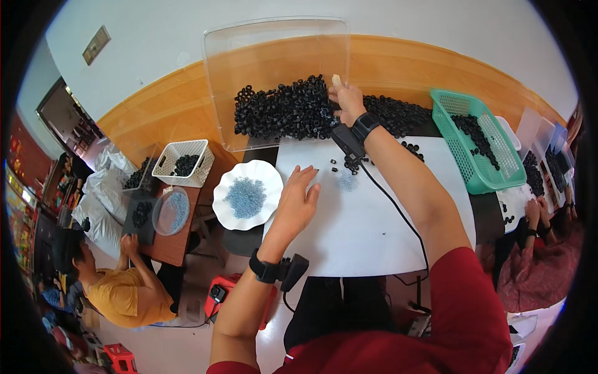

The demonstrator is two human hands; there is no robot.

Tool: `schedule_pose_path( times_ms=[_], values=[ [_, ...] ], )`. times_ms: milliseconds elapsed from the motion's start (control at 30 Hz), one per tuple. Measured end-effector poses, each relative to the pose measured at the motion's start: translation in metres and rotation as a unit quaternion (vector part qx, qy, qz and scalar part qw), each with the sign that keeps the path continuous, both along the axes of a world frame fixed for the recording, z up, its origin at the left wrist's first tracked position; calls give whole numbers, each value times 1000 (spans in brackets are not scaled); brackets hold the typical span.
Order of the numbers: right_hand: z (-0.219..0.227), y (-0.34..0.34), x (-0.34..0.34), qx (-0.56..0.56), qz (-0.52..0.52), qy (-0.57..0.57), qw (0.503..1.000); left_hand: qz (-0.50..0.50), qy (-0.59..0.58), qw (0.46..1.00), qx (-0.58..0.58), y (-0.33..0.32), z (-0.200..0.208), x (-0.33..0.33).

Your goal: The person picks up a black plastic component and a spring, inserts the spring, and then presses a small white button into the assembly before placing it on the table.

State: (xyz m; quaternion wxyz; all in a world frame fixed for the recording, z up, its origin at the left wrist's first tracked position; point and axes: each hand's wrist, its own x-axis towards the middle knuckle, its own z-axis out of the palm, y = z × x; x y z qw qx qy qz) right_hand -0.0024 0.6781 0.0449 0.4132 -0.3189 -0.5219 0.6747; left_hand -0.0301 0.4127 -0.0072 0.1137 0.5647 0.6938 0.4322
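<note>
Holds left hand (296, 202) spread beside plate (271, 187) at nine o'clock, right hand (348, 101) by black parts (283, 109) at one; cannot tell latter's grip.

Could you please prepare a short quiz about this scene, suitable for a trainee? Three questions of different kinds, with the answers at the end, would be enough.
1. Multiple choice: what does the green basket hold?
A) white lids
B) black parts
C) yellow cups

2. True or false: the wavy-edged white plate is full of black parts.

3. Which of the person's own hands is nearer to that plate?

Key:
1. B
2. False; it holds pale blue bits.
3. The left hand.
</note>
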Motion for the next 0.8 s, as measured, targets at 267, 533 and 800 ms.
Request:
schedule_pose_path(
  times_ms=[267, 533, 800],
  values=[
    [-23, 7, -18, 43, -28, 15, 999, 7, 5, 1000, 12, -35, 5, -6],
    [-32, 4, -17, 64, -75, 33, 995, 48, 19, 998, 39, -60, 15, -20],
    [-38, -2, -21, 171, -107, 34, 979, 126, 31, 988, 84, -85, 26, -36]
  ],
)
